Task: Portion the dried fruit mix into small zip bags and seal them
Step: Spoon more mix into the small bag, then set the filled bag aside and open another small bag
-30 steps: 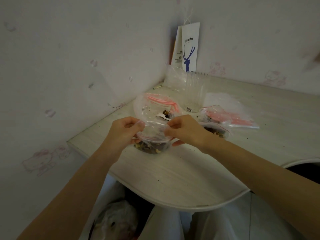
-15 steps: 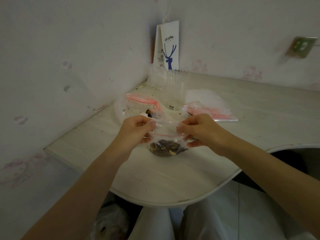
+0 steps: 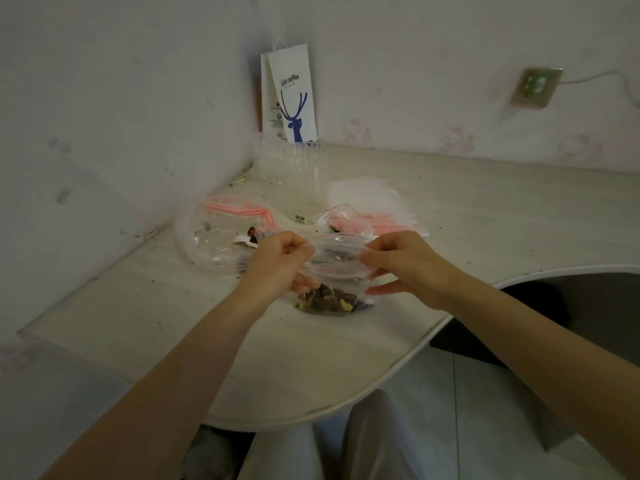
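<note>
Left hand: I pinch the zip bag top's left end.
Right hand: I pinch its right end.
Bag: fruit-filled, above counter.

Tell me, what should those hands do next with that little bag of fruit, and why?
Probably slide one pinch along the red zip strip to press it shut. The left hand and right hand each pinch a top end of the small bag, the fruit sits at its bottom, and I cannot tell whether the strip is fully closed.

Glossy clear plastic zip bag, matt pale wood-grain table, matt white paper bag
</note>
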